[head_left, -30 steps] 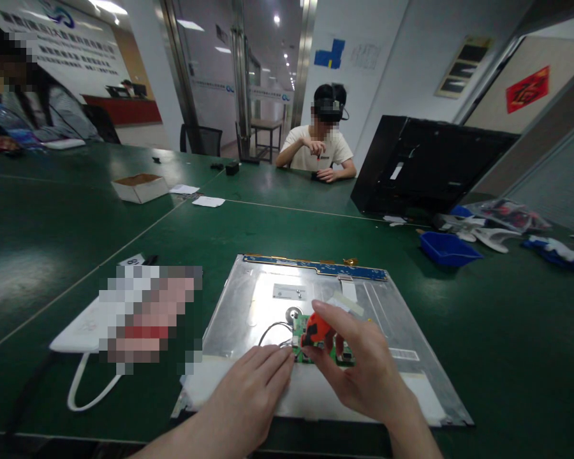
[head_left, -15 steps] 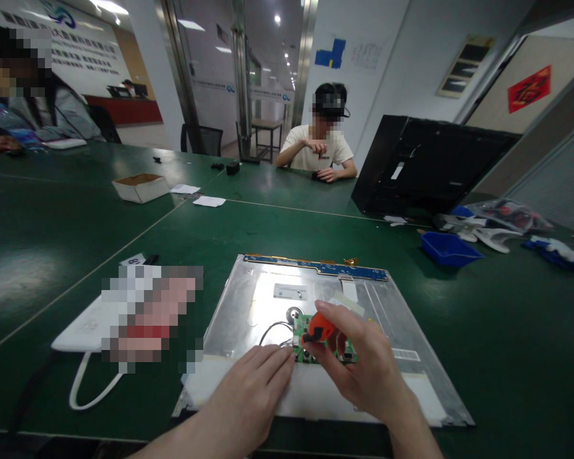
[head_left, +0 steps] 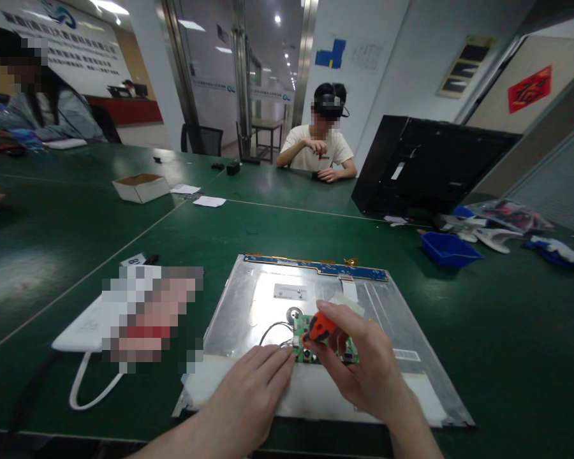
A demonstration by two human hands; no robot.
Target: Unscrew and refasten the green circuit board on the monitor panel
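A silvery metal panel (head_left: 268,303) lies on the green table with a blue strip board (head_left: 354,271) along its far edge. On the panel sits a green circuit board (head_left: 299,325), with dark wires at its left. My right hand (head_left: 363,357) grips an orange-and-black screwdriver (head_left: 321,326) over the board; its tip is hidden. My left hand (head_left: 253,389) rests at the board's left front edge, fingers pressed together; whatever its fingertips hold, if anything, is hidden.
White device with a cable (head_left: 79,325) at left; open carton (head_left: 141,188) beyond it. Blue tray (head_left: 449,248) and large black screen (head_left: 430,166) at right. One person (head_left: 318,150) sits opposite, another (head_left: 52,108) at far left.
The orange handle has turned slightly in my right hand. My left hand has stayed in place. At the far left edge, another person's hand has come further into view.
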